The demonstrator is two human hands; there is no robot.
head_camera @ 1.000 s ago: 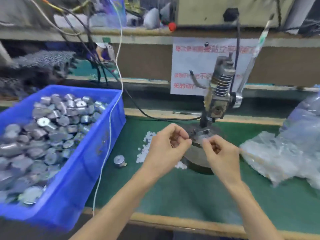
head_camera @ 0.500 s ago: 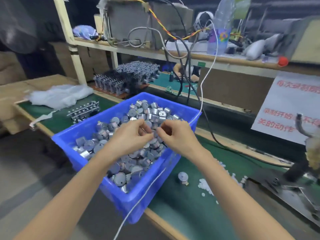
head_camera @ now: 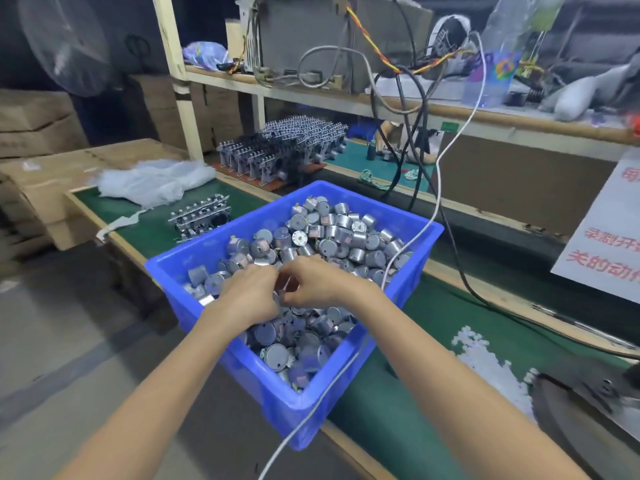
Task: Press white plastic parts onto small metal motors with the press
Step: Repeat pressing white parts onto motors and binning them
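A blue bin [head_camera: 277, 400] heaped with small silver motors [head_camera: 341, 237] stands on the green bench. Both my hands are over the heap, fingertips meeting. My left hand [head_camera: 250, 296] and my right hand [head_camera: 320, 283] have curled fingers that pinch a small silvery motor [head_camera: 286, 284] between them; most of it is hidden by the fingers. A pile of white plastic parts [head_camera: 485, 367] lies on the mat to the right of the bin. Only the dark base of the press [head_camera: 585, 407] shows at the lower right edge.
A white cable [head_camera: 410, 249] runs across the bin's right side and over its front wall. Racks of metal assemblies [head_camera: 202, 216] and a crumpled plastic bag [head_camera: 152, 183] lie to the left. A shelf with wires hangs behind; a printed sign [head_camera: 606, 237] stands at right.
My hands left the press and swung left to the blue bin, and my view turned with them. Since half a second ago they have stayed together over the motors.
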